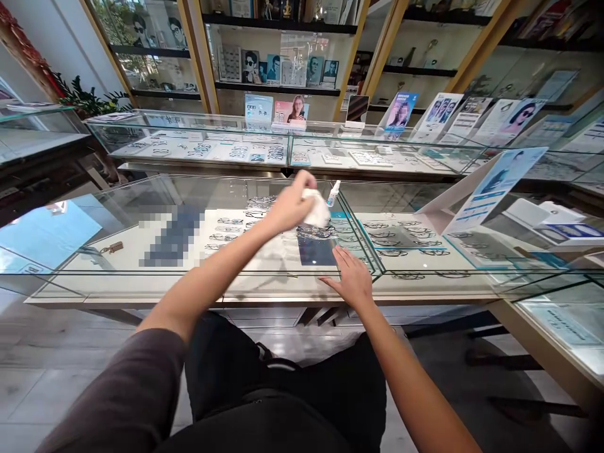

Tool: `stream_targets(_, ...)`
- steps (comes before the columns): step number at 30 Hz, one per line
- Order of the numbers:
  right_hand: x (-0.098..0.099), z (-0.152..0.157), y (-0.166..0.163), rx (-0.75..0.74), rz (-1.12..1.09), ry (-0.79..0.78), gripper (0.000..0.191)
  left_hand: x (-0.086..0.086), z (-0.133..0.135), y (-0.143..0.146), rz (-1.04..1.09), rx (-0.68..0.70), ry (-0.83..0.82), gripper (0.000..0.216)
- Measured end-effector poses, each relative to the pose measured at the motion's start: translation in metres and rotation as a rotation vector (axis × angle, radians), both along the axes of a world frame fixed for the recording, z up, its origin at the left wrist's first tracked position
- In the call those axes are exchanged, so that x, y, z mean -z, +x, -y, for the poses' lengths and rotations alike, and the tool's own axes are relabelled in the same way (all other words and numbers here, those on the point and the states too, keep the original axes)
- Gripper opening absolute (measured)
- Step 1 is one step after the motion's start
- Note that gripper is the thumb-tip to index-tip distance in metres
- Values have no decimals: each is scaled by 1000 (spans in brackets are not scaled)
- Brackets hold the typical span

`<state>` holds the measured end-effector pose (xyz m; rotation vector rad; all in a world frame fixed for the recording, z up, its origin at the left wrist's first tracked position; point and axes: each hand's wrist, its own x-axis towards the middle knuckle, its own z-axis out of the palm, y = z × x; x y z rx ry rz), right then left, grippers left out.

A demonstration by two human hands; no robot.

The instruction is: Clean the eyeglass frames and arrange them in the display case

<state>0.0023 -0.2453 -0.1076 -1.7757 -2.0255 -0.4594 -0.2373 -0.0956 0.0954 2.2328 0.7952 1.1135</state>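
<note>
My left hand [293, 202] reaches out over the glass display case [264, 288], its fingers closed on a crumpled white cloth [319, 212]. A small white spray bottle [334, 193] stands upright just to the right of the cloth. Nearer to me, my right hand [353, 277] lies on the glass top with its fingers spread and nothing in it. Under the glass are rows of eyeglasses [229, 221] on a white base, and a dark blue panel [317, 251] beside my right hand.
A tilted advertising board [495, 189] stands on the glass at right, near a white box [538, 214]. Behind runs a second glass case [198, 148] with small display cards [258, 112] on top. A wooden-edged counter [547, 340] borders the right side.
</note>
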Motion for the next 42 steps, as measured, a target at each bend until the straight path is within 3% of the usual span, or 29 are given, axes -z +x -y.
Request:
stream_targets(3, 1, 0, -1, -2, -18, 2, 92, -6, -27, -94, -153, -189, -31, 22)
stream_targets(6, 1, 0, -2, -5, -28, 12, 92, 6, -55, -165, -418, -398, -107, 12)
stream_targets(8, 0, 0, -3, -9, -33, 18, 92, 17, -69, -194, -495, -477, -129, 19)
stream_targets(11, -1, 0, -5, -14, -38, 16, 91, 30, -80, -209, -612, -546, -162, 42)
stream_targets(14, -2, 1, -6, -18, -42, 5, 91, 32, -81, -191, -648, -596, -97, 48)
stream_targets(16, -2, 1, -7, -18, -50, 7, 92, 29, -75, -162, -648, -576, -24, 33)
stream_targets(19, -2, 2, -9, -14, -66, 17, 90, 25, -57, -100, -691, -360, 80, 13)
stream_targets(23, -3, 4, -11, -12, -78, 17, 87, 27, -31, -13, -773, -90, 185, 19)
stream_targets(28, -4, 6, -12, -4, -71, 27, 83, 40, -25, 51, -832, -4, 122, 25)
stream_targets(33, -5, 6, -13, -6, -65, 28, 80, 56, -33, 66, -797, 87, 44, 10)
stream_targets(37, -9, 11, -16, -4, -94, 6, 77, 60, -41, 47, -698, 191, 15, 10)
stream_targets(42, -39, 11, -9, -44, -256, -177, 83, 59, -67, -6, -132, 357, -251, 26)
